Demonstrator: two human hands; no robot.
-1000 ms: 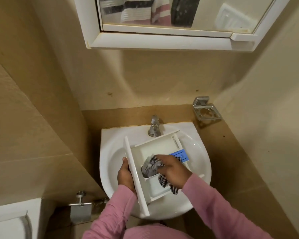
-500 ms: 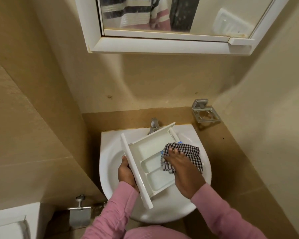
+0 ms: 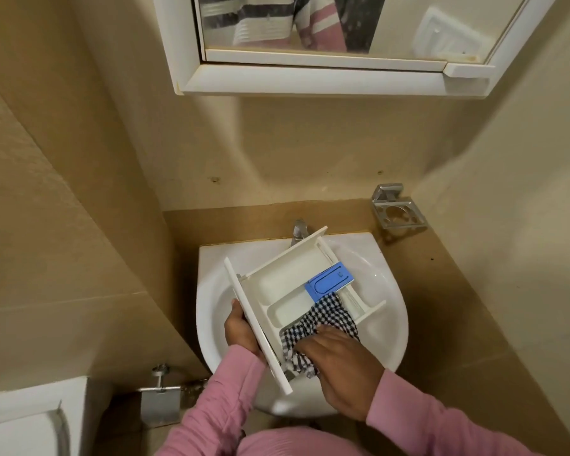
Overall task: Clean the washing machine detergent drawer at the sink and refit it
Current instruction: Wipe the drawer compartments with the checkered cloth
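As I log it from nine o'clock across: item one, left hand point(image 3: 241, 334), curled round the front panel of the drawer point(image 3: 283, 291), holding it tilted over the sink point(image 3: 387, 324) bowl. Item two, cloth point(image 3: 329, 319), checked, bunched in the compartment nearest me. Item three, right hand point(image 3: 339, 366), five o'clock, gripping that cloth and pressing it in. Wiping under way, I judge; blue flap point(image 3: 329, 281) section and refitting remain.
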